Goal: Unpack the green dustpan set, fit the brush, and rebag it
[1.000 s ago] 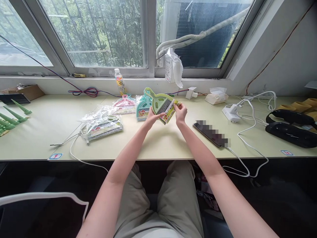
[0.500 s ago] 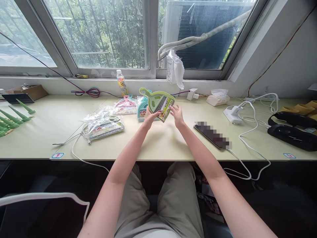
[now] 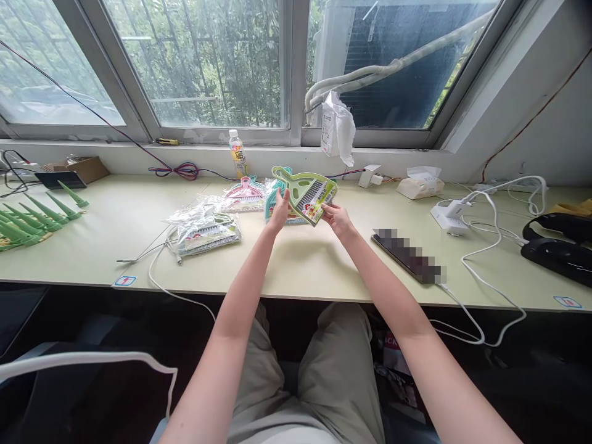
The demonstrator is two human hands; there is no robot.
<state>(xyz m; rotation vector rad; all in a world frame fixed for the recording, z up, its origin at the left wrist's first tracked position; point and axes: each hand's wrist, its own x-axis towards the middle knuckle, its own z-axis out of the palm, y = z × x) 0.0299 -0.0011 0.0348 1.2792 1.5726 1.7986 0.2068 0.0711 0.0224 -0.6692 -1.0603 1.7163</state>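
A green mini dustpan and brush set with a printed label is held up, tilted, above the table. My left hand grips its left edge, thumb upward. At the lower right corner, by the label, my right hand pinches it. Behind it lies a teal dustpan set, partly hidden by the green one and my left hand. Farther left is a pink dustpan set in clear wrap. Another plastic-wrapped dustpan set lies nearer, with clear film bunched on it.
A phone on a white cable lies to the right, near a power strip and a tissue pack. A bottle stands at the back. Green spiky pieces sit far left; black headphones lie far right.
My right hand has closed onto the green set's lower right corner; before, its fingers were spread beside it. The whole view has shifted slightly, with the table appearing farther right.
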